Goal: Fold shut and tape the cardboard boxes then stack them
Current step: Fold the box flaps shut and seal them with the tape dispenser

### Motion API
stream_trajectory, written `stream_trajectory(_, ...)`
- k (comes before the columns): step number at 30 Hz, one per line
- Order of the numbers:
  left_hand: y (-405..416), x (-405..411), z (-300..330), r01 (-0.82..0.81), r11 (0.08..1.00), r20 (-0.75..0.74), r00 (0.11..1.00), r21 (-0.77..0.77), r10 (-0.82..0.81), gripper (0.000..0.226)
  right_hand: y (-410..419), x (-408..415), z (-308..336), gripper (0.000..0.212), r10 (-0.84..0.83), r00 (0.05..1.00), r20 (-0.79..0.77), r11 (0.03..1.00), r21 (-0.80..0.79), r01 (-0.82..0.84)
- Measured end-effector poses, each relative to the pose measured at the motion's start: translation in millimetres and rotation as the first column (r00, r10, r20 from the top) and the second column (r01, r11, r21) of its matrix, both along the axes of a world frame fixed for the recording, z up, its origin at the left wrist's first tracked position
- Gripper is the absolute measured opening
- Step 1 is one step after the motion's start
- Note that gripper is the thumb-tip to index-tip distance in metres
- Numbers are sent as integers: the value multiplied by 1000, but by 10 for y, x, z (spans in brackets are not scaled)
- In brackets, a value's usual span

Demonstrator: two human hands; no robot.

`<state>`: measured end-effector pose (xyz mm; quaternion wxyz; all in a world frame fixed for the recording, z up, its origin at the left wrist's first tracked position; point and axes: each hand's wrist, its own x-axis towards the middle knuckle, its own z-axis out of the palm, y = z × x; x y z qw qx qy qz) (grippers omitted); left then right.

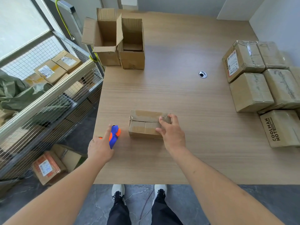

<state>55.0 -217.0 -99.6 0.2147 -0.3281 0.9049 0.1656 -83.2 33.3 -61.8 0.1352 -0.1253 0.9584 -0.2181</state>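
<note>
r hand [172, 133] on box [144, 125]

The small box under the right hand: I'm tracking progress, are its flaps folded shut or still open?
Folded shut: the small box has its top flaps lying flat, with the right hand resting on them.
</note>
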Motion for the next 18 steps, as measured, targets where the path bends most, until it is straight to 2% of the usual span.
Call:
stream_trajectory(4,-35,-15,74,-30,998,-118,992,58,37,112,0,-7,-7,43,14,1000,-2,1000,-8,-14)
stream_trajectory(6,-44,-56,163,-89,988,-277,953,126,121,110,-1,-10,-4,42,23,1000,4,1000,-15,-23)
stream_trajectory(8,-73,-114,283,-95,969,-467,862,229,195,111,0,-4,-8,41,28,1000,-7,999,-33,-28)
stream_trajectory(9,-88,-146,349,-36,969,-553,816,243,169,111,2,1,-9,40,31,999,-13,998,-49,-31)
stream_trajectory(12,-76,-268,590,291,941,-704,704,174,-88,106,4,14,2,37,44,999,14,989,-141,-42)
stream_trajectory(14,-45,-395,741,454,879,-703,672,145,-232,102,22,6,20,41,52,996,72,972,-234,-34)
stream_trajectory(18,111,-617,938,600,792,-558,699,117,-447,100,95,-35,26,48,113,990,82,976,-197,-95)
